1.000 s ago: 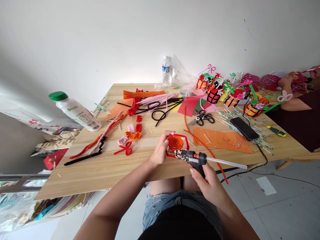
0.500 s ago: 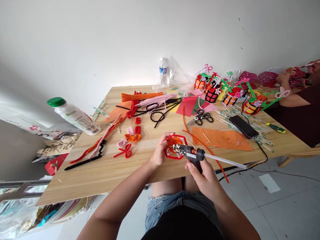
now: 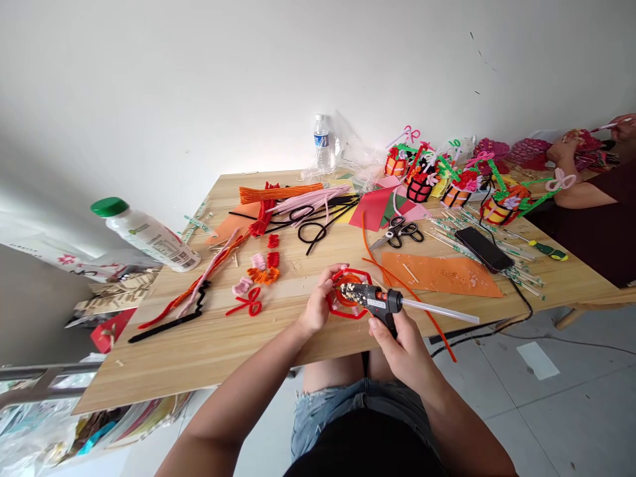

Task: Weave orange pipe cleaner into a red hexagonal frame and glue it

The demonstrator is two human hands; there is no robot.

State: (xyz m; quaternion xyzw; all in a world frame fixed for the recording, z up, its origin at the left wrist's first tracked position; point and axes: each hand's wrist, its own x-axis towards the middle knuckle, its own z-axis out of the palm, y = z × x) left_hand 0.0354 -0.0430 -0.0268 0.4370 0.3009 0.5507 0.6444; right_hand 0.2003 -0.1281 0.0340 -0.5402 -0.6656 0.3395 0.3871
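Note:
Near the table's front edge, my left hand (image 3: pixel 319 303) grips the left rim of a small red and orange pipe-cleaner basket (image 3: pixel 332 307), its open side facing up. My right hand (image 3: pixel 405 344) is wrapped round the handle of a black hot glue gun (image 3: pixel 381 305). A clear glue stick (image 3: pixel 442 311) sticks out of its back end. The gun's nozzle, crusted with bits, points left and lies over the inside of the basket, hiding part of it. Whether the tip touches the basket I cannot tell.
Left of my hands lie a red pipe-cleaner bow (image 3: pixel 251 303) and coiled pieces (image 3: pixel 263 275). Scissors (image 3: pixel 397 232), an orange sheet (image 3: pixel 442 273), a phone (image 3: pixel 484 250) and finished flower baskets (image 3: pixel 457 195) are to the right. A white bottle (image 3: pixel 149 237) stands left. Another person's arm (image 3: pixel 581 189) is far right.
The glue gun has shifted slightly left and further over the basket, with my right hand following. My left hand keeps its grip on the rim. The view has shifted a little.

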